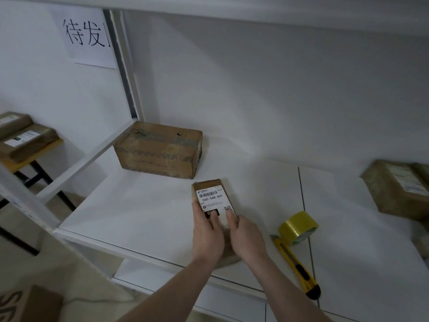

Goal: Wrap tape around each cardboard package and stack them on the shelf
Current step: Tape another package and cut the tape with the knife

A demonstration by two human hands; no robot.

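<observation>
A small cardboard package (210, 189) with a white barcode label lies on the white shelf (139, 212). My left hand (206, 233) holds its left side, thumb on the label. My right hand (246, 235) holds its right side, thumb on the label too. The near end of the package is hidden under both hands. A roll of yellow tape (298, 227) stands on edge to the right. A larger taped cardboard box (160, 149) sits at the back left of the shelf.
A yellow utility knife (297, 268) lies in front of the tape roll. Another labelled package (399, 187) sits at the shelf's right edge. Two packages (25, 140) lie on a stool at far left. A paper sign (86, 36) hangs on the wall.
</observation>
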